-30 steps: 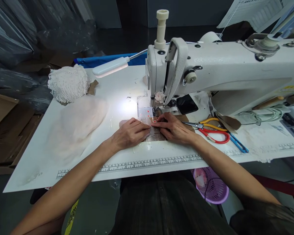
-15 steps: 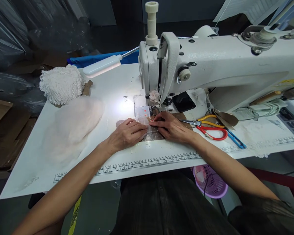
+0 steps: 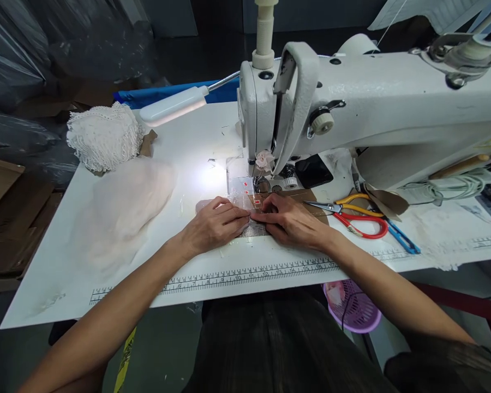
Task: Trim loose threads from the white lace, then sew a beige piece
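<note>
Just in front of the needle area of a white sewing machine point(image 3: 256, 103), my left hand point(image 3: 219, 222) presses its closed fingers on a thin sheer fabric point(image 3: 251, 228). From the other side, my right hand point(image 3: 292, 221) pinches the same fabric, its fingertips almost touching those of the left. A brown flat piece point(image 3: 306, 197) lies under and behind the right hand. Small red marks show on the plate by the presser foot. A pale fabric rosette point(image 3: 264, 160) hangs on the machine head above the foot.
At the left are a white lace bundle point(image 3: 104, 136) and a heap of pale sheer fabric point(image 3: 126, 210), with a lit lamp point(image 3: 174, 106) behind. Scissors point(image 3: 364, 213), a blue tool point(image 3: 403, 237) and a dark phone point(image 3: 314, 171) lie right. A purple basket point(image 3: 360, 314) stands below.
My right hand's fingers have drawn back from near the presser foot to beside the left fingertips. The view has shifted slightly, with the machine appearing larger and further right.
</note>
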`<action>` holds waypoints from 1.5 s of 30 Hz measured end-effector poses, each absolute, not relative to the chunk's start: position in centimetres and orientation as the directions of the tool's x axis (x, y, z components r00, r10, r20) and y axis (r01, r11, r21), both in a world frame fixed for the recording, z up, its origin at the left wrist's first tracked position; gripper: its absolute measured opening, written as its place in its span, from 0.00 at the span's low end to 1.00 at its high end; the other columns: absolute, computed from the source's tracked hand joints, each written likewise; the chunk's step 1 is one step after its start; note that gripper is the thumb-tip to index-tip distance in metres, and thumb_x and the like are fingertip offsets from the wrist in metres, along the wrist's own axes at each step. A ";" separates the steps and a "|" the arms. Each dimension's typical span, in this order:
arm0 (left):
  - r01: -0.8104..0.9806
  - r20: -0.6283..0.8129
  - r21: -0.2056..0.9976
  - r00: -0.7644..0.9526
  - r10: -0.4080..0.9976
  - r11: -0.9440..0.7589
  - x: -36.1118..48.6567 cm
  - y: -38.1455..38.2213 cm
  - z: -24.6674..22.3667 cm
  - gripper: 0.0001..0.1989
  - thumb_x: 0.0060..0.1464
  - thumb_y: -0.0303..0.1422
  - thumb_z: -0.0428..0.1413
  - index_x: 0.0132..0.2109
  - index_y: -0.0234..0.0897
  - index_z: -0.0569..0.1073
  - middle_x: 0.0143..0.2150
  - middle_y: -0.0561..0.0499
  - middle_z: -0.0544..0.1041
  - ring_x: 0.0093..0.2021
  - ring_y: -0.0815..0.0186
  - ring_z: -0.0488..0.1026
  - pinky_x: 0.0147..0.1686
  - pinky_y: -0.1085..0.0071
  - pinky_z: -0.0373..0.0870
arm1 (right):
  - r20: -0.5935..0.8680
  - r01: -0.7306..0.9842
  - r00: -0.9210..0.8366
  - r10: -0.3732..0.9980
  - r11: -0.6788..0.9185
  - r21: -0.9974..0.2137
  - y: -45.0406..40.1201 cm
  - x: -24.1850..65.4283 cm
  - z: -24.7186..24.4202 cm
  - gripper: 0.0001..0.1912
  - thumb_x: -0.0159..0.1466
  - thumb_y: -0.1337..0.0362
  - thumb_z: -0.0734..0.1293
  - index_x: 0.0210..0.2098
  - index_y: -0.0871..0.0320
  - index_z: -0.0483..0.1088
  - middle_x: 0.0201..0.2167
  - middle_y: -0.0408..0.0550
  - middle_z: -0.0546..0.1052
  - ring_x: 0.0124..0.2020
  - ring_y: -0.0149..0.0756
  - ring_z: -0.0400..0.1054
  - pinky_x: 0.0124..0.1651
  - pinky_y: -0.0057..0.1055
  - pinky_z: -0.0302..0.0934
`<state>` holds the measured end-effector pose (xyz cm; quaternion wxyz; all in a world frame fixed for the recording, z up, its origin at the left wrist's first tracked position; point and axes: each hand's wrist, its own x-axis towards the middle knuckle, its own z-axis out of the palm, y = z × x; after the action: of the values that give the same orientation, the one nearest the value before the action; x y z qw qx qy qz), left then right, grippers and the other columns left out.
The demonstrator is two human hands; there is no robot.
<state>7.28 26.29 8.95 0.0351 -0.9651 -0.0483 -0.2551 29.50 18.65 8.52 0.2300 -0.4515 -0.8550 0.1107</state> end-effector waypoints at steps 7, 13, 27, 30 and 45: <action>0.184 0.450 0.084 0.870 0.202 -0.979 6.3 26.5 10.2 0.27 0.53 0.53 0.53 0.49 0.36 0.72 0.48 0.42 0.78 0.41 0.57 0.73 0.39 0.58 0.64 | 0.265 0.737 -0.476 0.838 0.545 -0.400 18.5 29.5 8.9 0.17 0.62 0.71 0.62 0.47 0.55 0.76 0.42 0.54 0.68 0.41 0.40 0.65 0.43 0.39 0.64; 0.299 0.377 0.123 0.868 0.323 -0.946 6.2 27.0 9.7 0.30 0.57 0.55 0.46 0.54 0.37 0.70 0.54 0.41 0.74 0.44 0.56 0.70 0.40 0.59 0.63 | 0.269 0.744 -0.467 0.842 0.539 -0.396 18.4 29.4 8.9 0.17 0.62 0.72 0.62 0.46 0.52 0.77 0.42 0.51 0.70 0.42 0.39 0.66 0.45 0.38 0.64; 0.194 0.423 0.250 0.859 0.287 -0.949 6.1 27.3 9.0 0.23 0.59 0.44 0.53 0.54 0.30 0.68 0.50 0.36 0.73 0.49 0.54 0.71 0.47 0.52 0.72 | 0.263 0.738 -0.468 0.844 0.536 -0.410 18.3 29.4 9.1 0.16 0.63 0.71 0.62 0.46 0.53 0.76 0.41 0.52 0.71 0.43 0.39 0.66 0.46 0.38 0.64; 0.205 0.412 0.259 0.860 0.300 -0.944 6.1 27.2 9.1 0.22 0.59 0.43 0.53 0.54 0.31 0.68 0.50 0.36 0.73 0.49 0.55 0.71 0.46 0.52 0.73 | 0.258 0.742 -0.464 0.848 0.531 -0.409 18.3 29.4 9.1 0.16 0.63 0.71 0.62 0.46 0.53 0.76 0.41 0.51 0.71 0.43 0.39 0.66 0.47 0.38 0.64; 0.425 0.258 0.045 0.869 0.421 -0.904 7.7 26.4 9.9 0.22 0.63 0.45 0.43 0.54 0.33 0.68 0.46 0.41 0.73 0.41 0.58 0.69 0.39 0.59 0.66 | 0.305 0.736 -0.463 0.832 0.553 -0.390 18.2 29.4 8.6 0.17 0.63 0.72 0.62 0.48 0.54 0.75 0.42 0.53 0.70 0.44 0.40 0.65 0.47 0.40 0.64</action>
<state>7.71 26.39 9.92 0.0068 -0.9668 -0.2187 -0.1321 29.40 18.21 8.61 0.2352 -0.4619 -0.8491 0.1018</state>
